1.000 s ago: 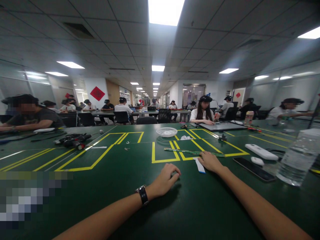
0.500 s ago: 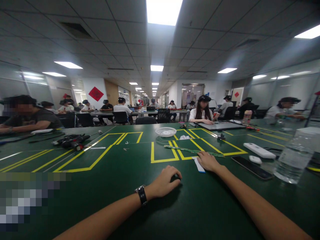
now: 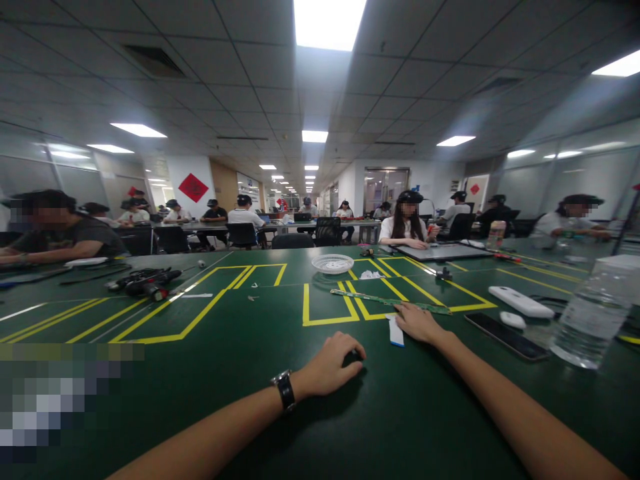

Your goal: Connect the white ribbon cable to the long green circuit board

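Observation:
My left hand (image 3: 331, 365) rests on the green table (image 3: 230, 373) with its fingers curled loosely downward, a watch on the wrist; nothing shows in it. My right hand (image 3: 419, 323) lies farther out with fingers flat on the table, touching the end of a white strip with a blue tip (image 3: 396, 331). Just beyond it a long thin green circuit strip (image 3: 390, 301) lies across yellow tape lines.
A white basket (image 3: 333, 264) sits farther back. A black phone (image 3: 506, 336), white remote (image 3: 521, 301), small white case (image 3: 513, 319) and water bottle (image 3: 593, 313) lie at right. Black tools (image 3: 145, 281) lie at left. Other people sit around the tables.
Both hands have stayed in place; the view shifted very slightly.

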{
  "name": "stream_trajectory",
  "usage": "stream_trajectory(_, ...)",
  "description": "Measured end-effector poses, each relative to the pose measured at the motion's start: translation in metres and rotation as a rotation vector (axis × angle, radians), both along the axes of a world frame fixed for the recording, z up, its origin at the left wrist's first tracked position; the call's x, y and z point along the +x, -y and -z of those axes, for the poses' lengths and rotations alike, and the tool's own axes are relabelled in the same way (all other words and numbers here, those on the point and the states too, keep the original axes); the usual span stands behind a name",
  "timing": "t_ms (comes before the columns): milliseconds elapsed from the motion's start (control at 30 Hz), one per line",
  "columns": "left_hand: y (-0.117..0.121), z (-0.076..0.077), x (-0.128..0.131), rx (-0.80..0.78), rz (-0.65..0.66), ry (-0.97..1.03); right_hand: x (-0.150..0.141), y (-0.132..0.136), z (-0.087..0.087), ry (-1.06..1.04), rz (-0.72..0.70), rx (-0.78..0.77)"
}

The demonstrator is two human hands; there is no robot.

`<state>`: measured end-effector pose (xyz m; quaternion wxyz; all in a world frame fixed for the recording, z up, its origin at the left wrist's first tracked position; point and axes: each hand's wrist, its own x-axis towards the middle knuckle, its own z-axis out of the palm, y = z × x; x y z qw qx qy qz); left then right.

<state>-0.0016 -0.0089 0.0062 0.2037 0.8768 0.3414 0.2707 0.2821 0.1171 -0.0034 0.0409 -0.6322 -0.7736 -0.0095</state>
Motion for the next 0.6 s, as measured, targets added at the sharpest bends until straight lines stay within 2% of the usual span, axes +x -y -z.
stream_trajectory(400, -0.001, 0.002, 0.001, 0.028, -0.011, -0.031, -0.004, 0.004, -0.004, -0.028, 0.006, 0.025)
stream_trajectory(500, 0.000, 0.000, 0.001, 0.031, -0.004, -0.044, -0.001, 0.003, -0.008, -0.021, -0.011, 0.011)
stream_trajectory(600, 0.001, -0.001, 0.001, 0.033, 0.003, -0.045, 0.000, 0.003, -0.014, -0.008, -0.009, 0.067)
